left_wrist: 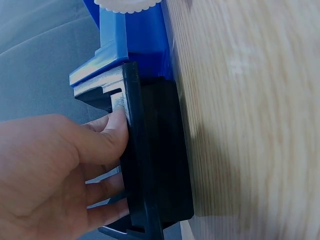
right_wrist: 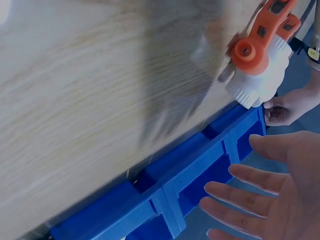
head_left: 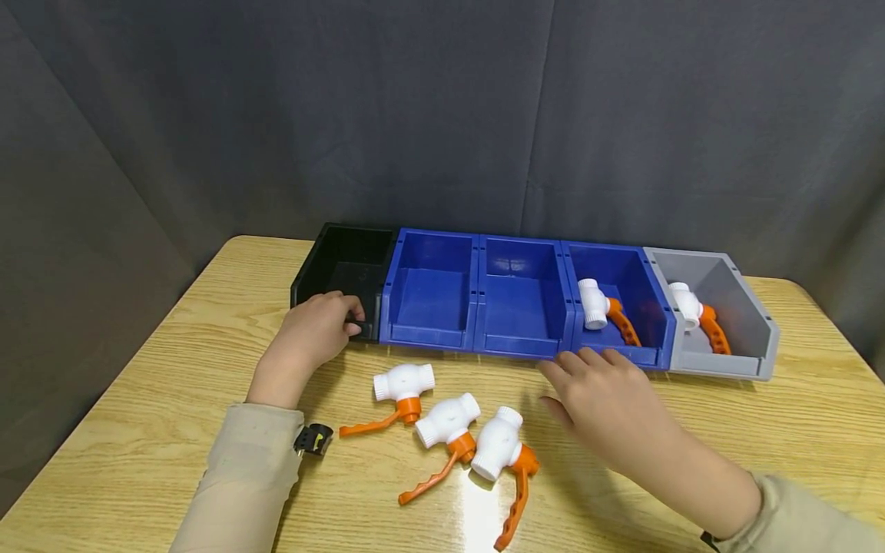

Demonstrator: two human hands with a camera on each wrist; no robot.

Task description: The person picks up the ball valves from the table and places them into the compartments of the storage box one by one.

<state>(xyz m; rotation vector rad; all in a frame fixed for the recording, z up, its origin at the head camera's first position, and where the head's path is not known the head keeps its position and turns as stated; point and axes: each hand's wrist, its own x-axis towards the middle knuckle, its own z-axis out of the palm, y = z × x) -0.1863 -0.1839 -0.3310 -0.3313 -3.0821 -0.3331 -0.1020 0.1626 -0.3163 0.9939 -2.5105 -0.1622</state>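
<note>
With thumb outside and fingers inside, my left hand (head_left: 314, 326) grips the front lip of the black bin (left_wrist: 157, 150), at the left end of a row of bins. My right hand (head_left: 611, 399) hovers over the table in front of the bins, holding nothing; its fingers are spread in the right wrist view. Three white ball valves with orange lever handles lie on the table between the hands: a left valve (head_left: 404, 382), a middle valve (head_left: 449, 421) and a right valve (head_left: 498, 444), nearest my right hand.
Beside the black bin stand a blue bin (head_left: 430, 336), a second blue bin (head_left: 522, 346) and a third blue bin (head_left: 653, 356) holding a valve (head_left: 593, 305). The grey bin (head_left: 750, 322) at the right end holds another valve (head_left: 684, 306). A dark curtain (head_left: 442, 115) hangs behind the wooden table (head_left: 173, 384).
</note>
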